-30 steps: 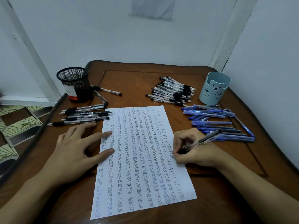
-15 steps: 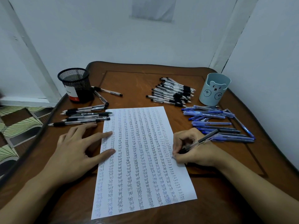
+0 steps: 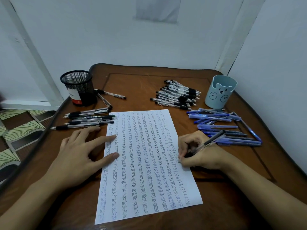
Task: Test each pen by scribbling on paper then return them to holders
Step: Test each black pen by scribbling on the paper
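Right hand [image 3: 197,151] grips the black-and-clear plastic pen [image 3: 207,142] in a writing hold. Tip is down-left on the right edge of the white scribbled paper sheet [image 3: 149,163]; long axis runs up-right, tail toward the blue pen pile [image 3: 224,128] just beyond. Left hand [image 3: 79,153] is flat with fingers straight, pinning the sheet. Pale-blue bear pen holder [image 3: 220,92] is beyond the right hand, the nearer one; black mesh holder [image 3: 78,87] is beyond the left.

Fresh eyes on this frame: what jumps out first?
The paper, mid-table, packed with columns of "test". The right hand grips a pen at its right edge; the left hand presses its left edge. Loose pens lie piled by the mesh holder, far left, and the bear holder, far right.
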Demonstrator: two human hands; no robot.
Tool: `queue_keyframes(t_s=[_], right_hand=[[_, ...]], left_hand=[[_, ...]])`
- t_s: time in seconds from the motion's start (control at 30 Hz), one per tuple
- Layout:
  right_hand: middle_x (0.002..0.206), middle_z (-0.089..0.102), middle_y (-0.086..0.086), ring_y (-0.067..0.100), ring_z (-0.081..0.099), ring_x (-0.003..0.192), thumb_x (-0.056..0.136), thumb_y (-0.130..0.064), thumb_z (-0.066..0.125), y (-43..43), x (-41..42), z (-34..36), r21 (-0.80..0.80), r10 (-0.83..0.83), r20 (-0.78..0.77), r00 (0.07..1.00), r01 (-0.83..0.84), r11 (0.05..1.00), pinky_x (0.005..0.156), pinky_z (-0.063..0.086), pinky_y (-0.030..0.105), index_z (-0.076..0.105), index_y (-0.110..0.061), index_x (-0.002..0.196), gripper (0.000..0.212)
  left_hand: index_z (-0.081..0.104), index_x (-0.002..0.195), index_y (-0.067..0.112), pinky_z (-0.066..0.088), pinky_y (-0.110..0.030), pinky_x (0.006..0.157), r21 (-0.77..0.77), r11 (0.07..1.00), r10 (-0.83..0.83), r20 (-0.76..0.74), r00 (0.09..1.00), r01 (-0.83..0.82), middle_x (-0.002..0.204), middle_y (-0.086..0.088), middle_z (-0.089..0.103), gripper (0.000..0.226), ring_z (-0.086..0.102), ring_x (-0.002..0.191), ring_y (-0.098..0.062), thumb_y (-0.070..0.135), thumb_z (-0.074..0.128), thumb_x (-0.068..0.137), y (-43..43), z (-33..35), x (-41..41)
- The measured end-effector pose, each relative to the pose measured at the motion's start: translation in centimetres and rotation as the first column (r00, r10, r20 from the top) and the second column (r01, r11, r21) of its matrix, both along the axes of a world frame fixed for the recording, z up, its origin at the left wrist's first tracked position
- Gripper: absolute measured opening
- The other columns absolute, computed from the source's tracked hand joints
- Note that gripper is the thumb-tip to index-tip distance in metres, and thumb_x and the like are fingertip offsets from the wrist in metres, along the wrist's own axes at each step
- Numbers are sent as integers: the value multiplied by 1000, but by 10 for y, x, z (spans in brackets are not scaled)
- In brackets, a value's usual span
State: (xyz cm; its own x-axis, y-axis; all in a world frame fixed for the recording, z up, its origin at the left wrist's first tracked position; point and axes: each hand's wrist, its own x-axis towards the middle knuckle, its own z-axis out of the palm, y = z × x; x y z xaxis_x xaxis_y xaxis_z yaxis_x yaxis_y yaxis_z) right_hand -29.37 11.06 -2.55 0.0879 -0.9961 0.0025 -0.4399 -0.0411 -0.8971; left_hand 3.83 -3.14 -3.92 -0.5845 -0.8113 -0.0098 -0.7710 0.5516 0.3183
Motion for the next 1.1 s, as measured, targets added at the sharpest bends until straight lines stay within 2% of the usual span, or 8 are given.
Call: queue_keyframes(t_s=[0.3,0.53,0.9,1.03,1.1], right_hand=[[72,64,8,16,58,70,67,0,78,0,2,0,-12,-16,14,1000,16,1000,65,44,33,62,-29,57,35],[72,63,8,14,56,69,69,-3,76,1,3,0,-27,-39,4,999,39,999,65,42,35,60,-29,57,33],[68,62,3,11,55,66,68,-2,76,1,2,-3,-26,-21,2,1000,21,999,62,41,30,60,-32,55,36],[62,58,-2,4,50,61,68,-3,72,1,6,-1,-16,-41,-21,999,41,999,58,37,23,55,-32,52,37],[60,57,0,7,51,54,74,-5,70,0,7,2,17,-71,71,995,70,997,50,36,22,54,-26,52,34]], left_hand=[[39,125,76,15,-50,119,-4,1000,-6,-11,1000,6,161,17,23,72,13,149,-11,105,19,62,1,1,0],[39,125,76,16,-51,119,-4,1000,-14,-15,1000,14,161,16,24,72,14,149,-12,105,19,62,1,1,0],[39,125,77,18,-50,118,-26,1000,-18,-31,999,17,160,18,25,67,16,148,-11,103,21,65,1,-2,1],[37,125,78,18,-50,117,-29,999,-20,-21,1000,19,160,19,23,65,15,148,-11,103,20,66,0,-2,1],[36,125,79,18,-49,117,-34,999,-24,-26,999,23,160,19,23,64,15,148,-10,102,21,67,-1,-3,2]])
